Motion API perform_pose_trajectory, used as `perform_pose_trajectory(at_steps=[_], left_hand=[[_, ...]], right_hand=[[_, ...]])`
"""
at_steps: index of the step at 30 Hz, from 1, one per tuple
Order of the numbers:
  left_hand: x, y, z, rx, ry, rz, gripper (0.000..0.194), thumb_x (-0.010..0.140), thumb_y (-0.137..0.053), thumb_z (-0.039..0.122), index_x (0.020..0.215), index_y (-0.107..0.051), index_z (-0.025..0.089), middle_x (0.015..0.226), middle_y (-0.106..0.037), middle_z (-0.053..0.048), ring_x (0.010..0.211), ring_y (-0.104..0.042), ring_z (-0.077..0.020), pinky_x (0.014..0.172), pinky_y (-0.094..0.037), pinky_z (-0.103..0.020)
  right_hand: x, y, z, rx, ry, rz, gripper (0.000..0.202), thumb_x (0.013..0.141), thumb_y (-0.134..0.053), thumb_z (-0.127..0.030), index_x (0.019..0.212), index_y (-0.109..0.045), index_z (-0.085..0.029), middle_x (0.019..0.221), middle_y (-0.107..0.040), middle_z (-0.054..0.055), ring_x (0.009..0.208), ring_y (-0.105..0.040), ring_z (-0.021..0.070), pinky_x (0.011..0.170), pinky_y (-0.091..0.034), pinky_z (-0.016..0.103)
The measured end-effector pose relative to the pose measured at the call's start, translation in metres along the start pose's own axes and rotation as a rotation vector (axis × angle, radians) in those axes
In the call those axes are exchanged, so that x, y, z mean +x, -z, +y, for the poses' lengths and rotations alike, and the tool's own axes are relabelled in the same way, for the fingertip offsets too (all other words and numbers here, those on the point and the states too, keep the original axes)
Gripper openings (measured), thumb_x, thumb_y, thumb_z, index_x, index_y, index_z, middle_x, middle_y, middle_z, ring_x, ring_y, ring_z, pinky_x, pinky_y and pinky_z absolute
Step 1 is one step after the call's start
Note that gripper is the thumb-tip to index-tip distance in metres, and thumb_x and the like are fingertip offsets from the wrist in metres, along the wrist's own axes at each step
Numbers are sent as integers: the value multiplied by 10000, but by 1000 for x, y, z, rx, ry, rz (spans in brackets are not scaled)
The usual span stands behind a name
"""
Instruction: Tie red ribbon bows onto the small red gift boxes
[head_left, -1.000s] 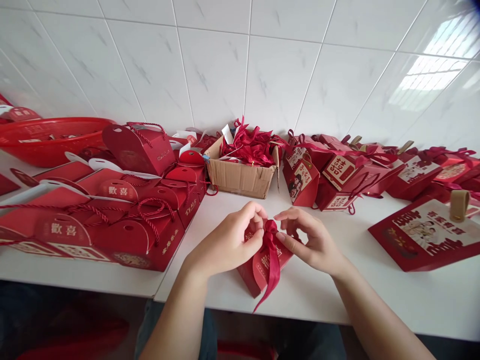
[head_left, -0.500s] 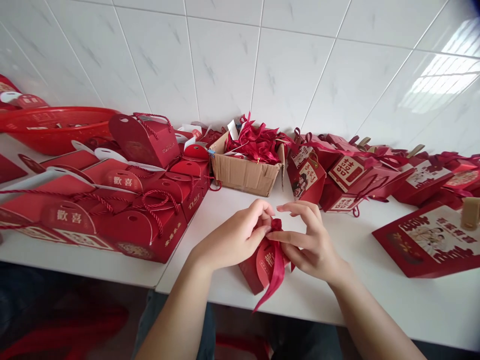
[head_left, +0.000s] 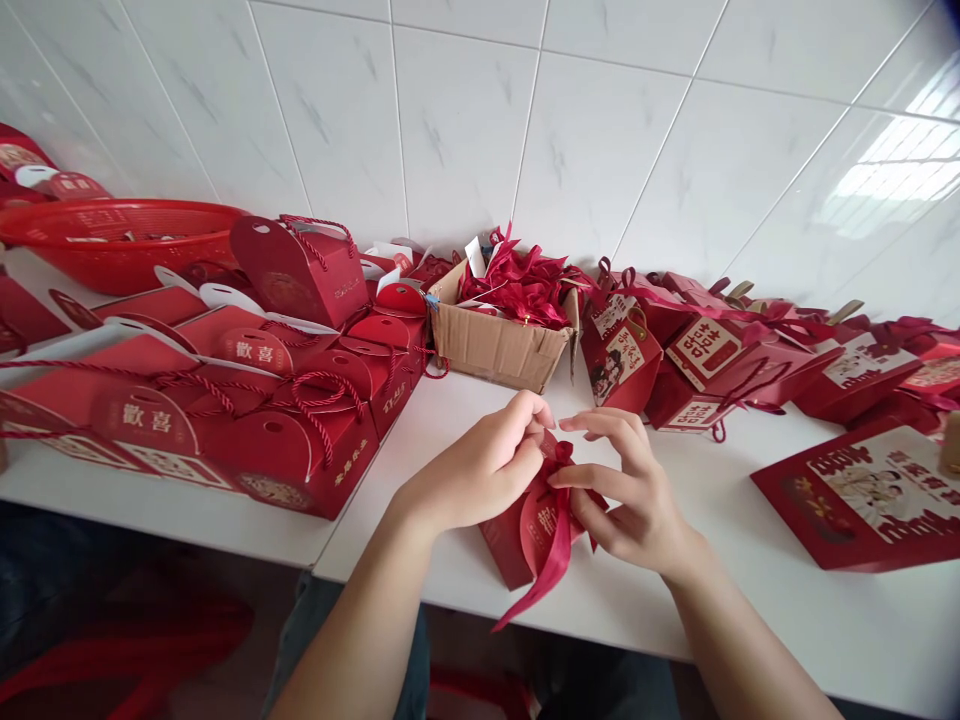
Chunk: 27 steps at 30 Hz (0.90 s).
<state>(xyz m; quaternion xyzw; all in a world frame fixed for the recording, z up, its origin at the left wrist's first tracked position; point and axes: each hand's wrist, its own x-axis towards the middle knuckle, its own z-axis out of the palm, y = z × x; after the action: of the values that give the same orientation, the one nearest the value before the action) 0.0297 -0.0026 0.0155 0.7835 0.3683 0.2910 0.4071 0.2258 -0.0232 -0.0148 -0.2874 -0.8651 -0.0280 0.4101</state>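
Observation:
A small red gift box (head_left: 506, 545) sits near the front edge of the table, with a dark red satin ribbon (head_left: 555, 560) knotted at its top. One ribbon tail hangs down over the front past the table edge. My left hand (head_left: 499, 460) is closed at the left of the knot, thumb and fingers pinched at the ribbon; its fingertips are partly hidden. From the right, my right hand (head_left: 630, 490) pinches the ribbon beside the knot, with its upper finger stretched toward the left hand.
A cardboard box (head_left: 499, 345) full of red ribbons (head_left: 529, 285) stands behind my hands. Rows of red boxes with cord handles (head_left: 300, 450) fill the left, near a red plastic basket (head_left: 135, 250). Ribboned boxes (head_left: 697, 350) crowd the right; another red box (head_left: 862, 495) lies closer. A tiled wall closes the back.
The camera view has shifted slightly. Both hands stay at the knot; the right fingers have moved a little away from the left hand, and the ribbon tail hangs slightly further left.

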Motion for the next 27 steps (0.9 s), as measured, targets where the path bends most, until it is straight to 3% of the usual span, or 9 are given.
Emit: perform_pose_trajectory(at_steps=[8, 15, 24, 27], left_hand=[[-9, 10, 1, 211, -49, -30, 83, 860, -493, 215, 862, -575, 210, 942, -577, -19, 980, -546, -189, 841, -439, -315], [-6, 6, 2, 248, -115, -48, 96, 846, -475, 156, 789, -541, 196, 847, -558, -7, 916, -531, -173, 791, -433, -295], [-3, 5, 2, 186, -24, -60, 139, 853, -408, 157, 720, -415, 195, 802, -487, 12, 854, -496, -159, 730, -408, -295], [-2, 4, 1, 175, -22, -57, 129, 871, -400, 178, 746, -424, 198, 830, -489, 12, 847, -491, -155, 743, -409, -302]], right_hand=[[-1, 0, 0, 6, -7, 0, 296, 747, -528, -21, 915, -644, -235, 1181, -487, 87, 1063, -481, 263, 866, -457, 482], [-1, -3, 2, 27, 3, 16, 283, 755, -533, -5, 906, -643, -218, 1187, -486, 93, 1066, -459, 262, 821, -462, 450], [-2, -2, 1, 69, -4, 1, 305, 754, -543, 6, 925, -653, -221, 1200, -480, 96, 1091, -453, 264, 842, -449, 441], [-1, -2, 0, 179, -67, 12, 333, 788, -527, -8, 1006, -635, -235, 1189, -507, 91, 1105, -484, 249, 863, -449, 426]])
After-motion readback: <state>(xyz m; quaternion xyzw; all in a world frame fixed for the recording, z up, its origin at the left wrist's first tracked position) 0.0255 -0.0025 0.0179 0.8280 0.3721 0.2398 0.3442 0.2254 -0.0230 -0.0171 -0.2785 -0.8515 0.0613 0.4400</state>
